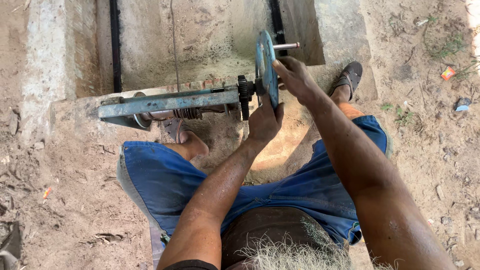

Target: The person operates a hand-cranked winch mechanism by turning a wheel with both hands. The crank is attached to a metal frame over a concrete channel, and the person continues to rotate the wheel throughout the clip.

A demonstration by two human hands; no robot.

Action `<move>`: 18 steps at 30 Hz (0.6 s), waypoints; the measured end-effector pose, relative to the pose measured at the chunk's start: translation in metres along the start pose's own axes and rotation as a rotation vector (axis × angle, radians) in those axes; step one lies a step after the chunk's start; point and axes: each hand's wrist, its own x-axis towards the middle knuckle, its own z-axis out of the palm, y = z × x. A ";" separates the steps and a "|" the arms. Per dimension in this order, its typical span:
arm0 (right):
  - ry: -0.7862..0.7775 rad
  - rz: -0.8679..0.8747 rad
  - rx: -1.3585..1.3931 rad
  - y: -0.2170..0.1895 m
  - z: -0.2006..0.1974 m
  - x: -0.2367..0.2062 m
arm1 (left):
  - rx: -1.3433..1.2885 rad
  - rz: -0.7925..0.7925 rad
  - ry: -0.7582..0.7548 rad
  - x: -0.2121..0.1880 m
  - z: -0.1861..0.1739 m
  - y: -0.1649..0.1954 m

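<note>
A blue metal hand wheel (pixel 265 57) stands on edge at the end of a blue-grey steel frame (pixel 165 103), next to a black toothed gear (pixel 244 96). A short metal handle (pixel 287 46) sticks out of the wheel near its top. My right hand (pixel 295 76) grips the wheel's rim close to that handle. My left hand (pixel 264 120) holds the wheel's lower rim from below. A spring-like coil (pixel 188 113) sits under the frame.
Behind the frame lies a sunken concrete pit (pixel 200 35) with two black pipes down its walls. My sandalled feet (pixel 350 77) rest on sandy ground. Pale loose fibre (pixel 295 255) lies in my lap. Small litter dots the dirt at the right.
</note>
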 end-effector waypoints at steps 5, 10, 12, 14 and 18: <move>0.004 0.120 -0.167 -0.008 0.012 0.026 | 0.045 -0.058 -0.098 -0.021 0.003 -0.004; 0.001 0.024 -0.081 0.009 0.027 0.045 | 0.067 0.044 -0.062 -0.045 0.013 -0.014; 0.032 0.049 -0.067 0.011 0.033 0.047 | 0.055 -0.004 -0.127 -0.054 0.015 -0.019; 0.042 0.062 -0.018 0.009 0.036 0.047 | 0.049 -0.012 -0.153 -0.059 0.017 -0.020; 0.093 0.115 -0.140 0.005 0.040 0.038 | 0.038 -0.008 -0.152 -0.066 0.016 -0.023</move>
